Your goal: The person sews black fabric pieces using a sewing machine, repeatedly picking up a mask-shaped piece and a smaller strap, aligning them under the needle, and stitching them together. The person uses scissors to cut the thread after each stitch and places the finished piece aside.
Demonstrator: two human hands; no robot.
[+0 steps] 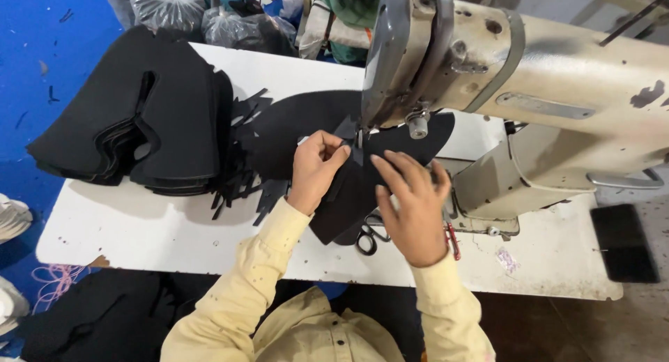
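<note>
The black fabric piece [348, 188] lies flat on the white surface [139, 229], directly under the head of the sewing machine [529, 90], with its upper edge tucked in at the needle and its body running down and toward the person from there. The left hand [315, 168] sits just left of the needle, its fingers [334, 150] pinched on a small black flap at the fabric's edge right beside the needle. The right hand [412, 209] lies just below and to the right of the needle, fingers spread and pressed flat on the fabric, holding it down rather than gripping it. Of the two, the left hand is the nearer to the needle. A pair of scissors [367, 239] lies on the surface at the near edge of the fabric, partly under the right hand. Well left of the machine, a tall stack of black cut pieces [139, 111] rests on the same surface, with loose black scraps [240, 174] between the stack and the fabric being worked.
</note>
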